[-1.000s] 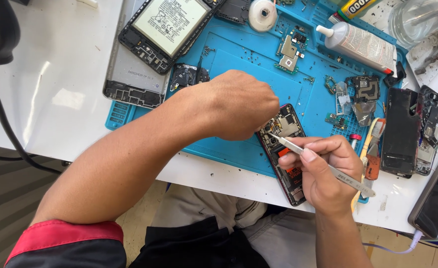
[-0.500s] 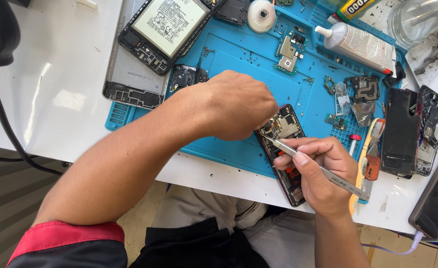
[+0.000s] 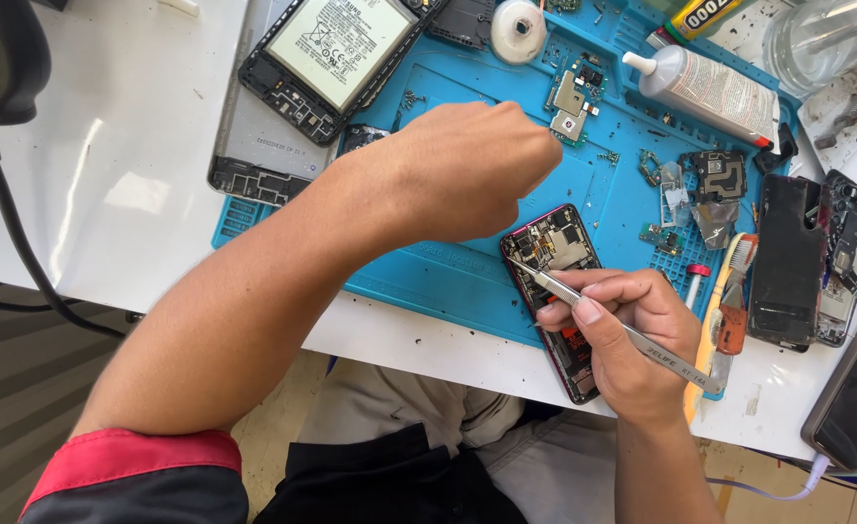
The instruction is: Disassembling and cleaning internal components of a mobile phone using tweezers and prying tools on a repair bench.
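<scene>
Black sleeve (image 3: 137, 490), red cuff (image 3: 132, 456), perhaps

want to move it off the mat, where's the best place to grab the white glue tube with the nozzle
Grip the white glue tube across its broad middle body, coming from above. It lies flat on the blue work mat, nozzle pointing left, so the long sides are exposed; the nozzle end is narrow and the right end sits against clutter.

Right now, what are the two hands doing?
Left hand: closed in a loose fist above the opened phone; whether it holds anything cannot be told.
Right hand: closed on metal tweezers.
</scene>
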